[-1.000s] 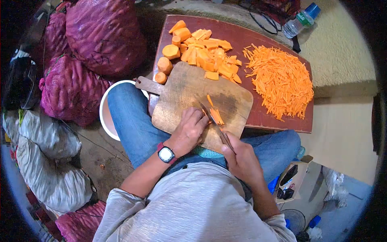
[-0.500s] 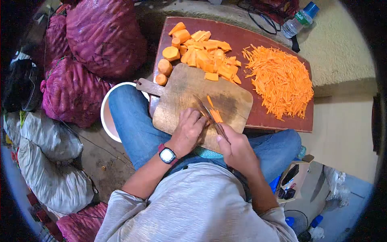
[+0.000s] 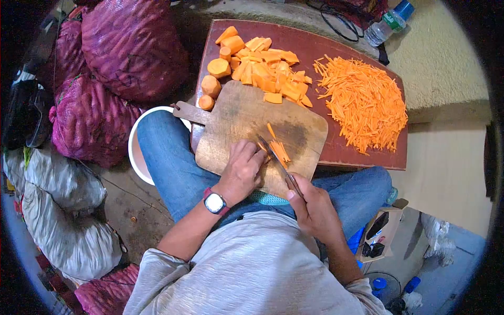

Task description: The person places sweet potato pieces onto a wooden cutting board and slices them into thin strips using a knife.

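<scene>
A wooden cutting board [image 3: 231, 118] with a handle rests partly over my lap and partly on a reddish-brown table. My left hand [image 3: 243, 168] is closed, its curled fingertips pressing carrot down on the board. Only a little orange shows beside them, so the piece is mostly hidden. My right hand [image 3: 313, 207] grips the handle of a knife [image 3: 280, 167]. Its blade lies beside my left fingertips, pointing up and left. Several cut carrot strips [image 3: 280, 150] lie just right of the blade.
Carrot chunks and slices [image 3: 270, 76] lie behind the board on the table [image 3: 315, 44]. A heap of shredded carrot [image 3: 367, 107] sits at right. Mesh sacks [image 3: 131, 47], a white basin [image 3: 137, 152] and white sacks [image 3: 68, 226] stand left. A water bottle [image 3: 387, 25] lies at the back right.
My right hand and the knife have shifted slightly down and right, with the blade still beside the left fingertips. My left hand remains on the carrot.
</scene>
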`<state>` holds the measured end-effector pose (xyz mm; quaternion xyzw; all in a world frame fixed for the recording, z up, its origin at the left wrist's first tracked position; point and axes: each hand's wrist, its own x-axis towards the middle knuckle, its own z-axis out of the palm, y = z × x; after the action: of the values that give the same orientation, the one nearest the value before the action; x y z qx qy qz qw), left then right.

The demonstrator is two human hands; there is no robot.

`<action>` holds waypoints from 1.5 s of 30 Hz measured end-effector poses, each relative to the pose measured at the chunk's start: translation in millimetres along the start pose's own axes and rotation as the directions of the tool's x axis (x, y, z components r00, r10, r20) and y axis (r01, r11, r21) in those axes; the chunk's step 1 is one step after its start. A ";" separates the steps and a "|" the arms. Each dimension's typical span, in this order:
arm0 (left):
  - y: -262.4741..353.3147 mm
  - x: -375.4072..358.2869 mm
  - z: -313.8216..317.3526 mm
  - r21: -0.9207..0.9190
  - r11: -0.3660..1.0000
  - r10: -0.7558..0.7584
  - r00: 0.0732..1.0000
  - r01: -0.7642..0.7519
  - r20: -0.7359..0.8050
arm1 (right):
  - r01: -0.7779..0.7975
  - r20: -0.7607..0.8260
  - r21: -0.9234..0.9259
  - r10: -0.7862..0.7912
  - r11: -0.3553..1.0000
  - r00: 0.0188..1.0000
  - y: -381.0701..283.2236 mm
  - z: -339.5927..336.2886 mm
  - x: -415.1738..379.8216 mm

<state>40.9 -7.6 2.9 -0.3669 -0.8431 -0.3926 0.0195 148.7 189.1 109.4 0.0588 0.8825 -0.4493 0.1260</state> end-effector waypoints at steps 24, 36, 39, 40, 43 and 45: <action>1.4 -1.4 -2.5 0.001 1.000 -0.008 1.000 0.008 -0.007 | -0.083 0.134 -0.054 0.090 0.995 0.987 -7.4 -4.5 14.8; -2.0 -0.5 2.3 0.001 1.000 0.014 0.999 -0.014 -0.045 | -0.032 0.093 0.009 0.031 0.999 0.995 -5.8 -11.3 10.4; -2.4 -0.4 3.2 0.002 1.000 0.008 0.998 -0.007 -0.059 | -0.015 0.092 0.001 0.014 1.000 0.996 2.3 -3.2 15.8; -2.0 -0.7 3.3 -0.001 1.000 0.003 0.998 -0.003 -0.058 | -0.017 0.071 -0.001 0.017 1.000 0.997 4.2 0.2 17.4; -1.1 0.7 5.7 -0.008 1.000 0.023 0.996 -0.024 -0.092 | -0.015 0.039 0.037 0.014 0.999 0.999 4.1 1.5 22.4; -0.8 2.0 5.8 -0.021 0.999 0.025 0.995 -0.027 -0.098 | -0.011 0.034 0.080 0.008 0.997 0.999 4.6 1.3 24.0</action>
<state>40.4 -2.7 -1.0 -0.3586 -0.8318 -0.4191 0.0619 126.8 190.6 98.5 0.0606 0.8611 -0.4848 0.1404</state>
